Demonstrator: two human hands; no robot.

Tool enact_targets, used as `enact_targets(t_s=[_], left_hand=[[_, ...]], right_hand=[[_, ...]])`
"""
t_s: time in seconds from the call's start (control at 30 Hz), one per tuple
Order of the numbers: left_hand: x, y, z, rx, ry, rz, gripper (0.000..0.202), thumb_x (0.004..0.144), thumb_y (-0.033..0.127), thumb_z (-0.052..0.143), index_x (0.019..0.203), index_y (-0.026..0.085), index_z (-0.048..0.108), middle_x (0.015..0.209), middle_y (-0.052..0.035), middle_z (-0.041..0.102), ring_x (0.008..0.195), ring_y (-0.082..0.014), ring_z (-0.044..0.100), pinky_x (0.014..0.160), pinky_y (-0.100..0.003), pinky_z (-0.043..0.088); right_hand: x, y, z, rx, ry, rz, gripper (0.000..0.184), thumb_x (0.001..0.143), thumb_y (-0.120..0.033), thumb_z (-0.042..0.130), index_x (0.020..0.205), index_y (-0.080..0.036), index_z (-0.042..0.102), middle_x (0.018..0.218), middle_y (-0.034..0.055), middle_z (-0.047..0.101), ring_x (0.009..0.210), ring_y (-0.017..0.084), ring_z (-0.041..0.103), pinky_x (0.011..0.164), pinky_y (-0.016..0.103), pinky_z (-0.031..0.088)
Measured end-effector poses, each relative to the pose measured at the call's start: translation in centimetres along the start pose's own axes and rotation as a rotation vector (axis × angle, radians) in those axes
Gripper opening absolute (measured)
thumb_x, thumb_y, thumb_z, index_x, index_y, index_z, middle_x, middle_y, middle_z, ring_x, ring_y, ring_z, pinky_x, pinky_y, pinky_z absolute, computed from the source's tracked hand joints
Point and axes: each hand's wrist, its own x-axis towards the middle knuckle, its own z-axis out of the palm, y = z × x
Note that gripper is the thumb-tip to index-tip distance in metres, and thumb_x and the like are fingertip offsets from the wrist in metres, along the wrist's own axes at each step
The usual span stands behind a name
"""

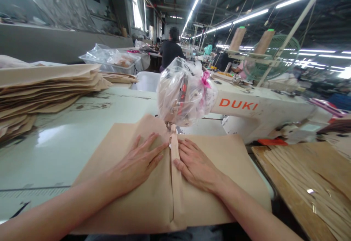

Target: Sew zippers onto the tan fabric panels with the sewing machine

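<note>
Tan fabric [216, 201] lies spread on the sewing table, with a narrow folded strip [176, 175] running up its middle to the needle area. My left hand [142, 157] rests flat on the fabric left of the strip, fingers spread. On the other side, my right hand [196, 164] lies flat, its fingertips beside the strip and its thumb on the strip's edge. The sewing machine [238, 104] stands beyond my hands, its head wrapped in a clear plastic bag [183, 91]. The presser foot [169, 126] is at the far end of the strip.
A tall stack of tan fabric pieces [46, 91] sits at the left. To the right, a wooden board [301, 193] carries tan strips. Thread cones [237, 39] and a green fan [285, 54] stand behind the machine. A person in dark clothes [172, 53] is farther back.
</note>
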Motion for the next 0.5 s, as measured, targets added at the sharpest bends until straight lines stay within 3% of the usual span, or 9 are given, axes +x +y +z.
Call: enact_targets(t_s=[0.1,0.2,0.27,0.4,0.5], left_hand=[[0.2,0.6,-0.3,-0.009,0.030,-0.030,0.044,0.102,0.038,0.038,0.145,0.033,0.046,0.152,-0.0074,0.046,0.144,-0.0314,0.034,0.115,-0.067,0.023],[0.4,1.0,-0.7,-0.021,0.030,-0.011,0.045,0.101,0.042,0.039,0.144,0.031,0.047,0.148,-0.0066,0.051,0.139,-0.0305,0.042,0.114,-0.069,0.025],[0.3,1.1,-0.7,-0.009,0.041,0.009,0.047,0.100,0.048,0.041,0.143,0.030,0.048,0.145,-0.0066,0.054,0.135,-0.0294,0.047,0.115,-0.067,0.025],[-0.1,0.2,0.6,0.074,0.138,0.069,0.056,0.096,0.053,0.049,0.147,0.030,0.042,0.146,-0.0056,0.054,0.133,-0.0293,0.051,0.116,-0.061,0.030],[0.1,-0.8,1.8,0.171,0.224,0.119,0.061,0.095,0.051,0.052,0.150,0.029,0.038,0.148,-0.0056,0.052,0.134,-0.0287,0.051,0.116,-0.057,0.033]], right_hand=[[0.4,0.3,-0.8,0.094,0.022,0.017,0.034,0.104,-0.031,0.036,0.118,-0.017,0.064,0.134,0.0087,0.061,0.134,0.020,0.045,0.118,0.041,0.030],[1.2,0.8,-1.7,0.179,0.224,0.199,0.034,0.103,-0.024,0.034,0.103,-0.017,0.067,0.115,0.0097,0.068,0.114,0.019,0.060,0.105,0.036,0.045],[1.6,1.0,-1.8,0.162,0.313,0.253,0.026,0.100,-0.021,0.041,0.106,-0.015,0.065,0.112,0.0111,0.067,0.109,0.021,0.061,0.100,0.037,0.048],[1.9,1.1,-0.4,0.061,0.160,0.048,0.032,0.096,-0.020,0.048,0.128,-0.017,0.056,0.134,0.0091,0.059,0.127,0.023,0.051,0.114,0.046,0.036],[2.0,1.5,0.7,-0.006,0.121,0.025,0.038,0.099,-0.020,0.043,0.137,-0.020,0.050,0.144,0.0075,0.052,0.135,0.023,0.044,0.119,0.052,0.026]])
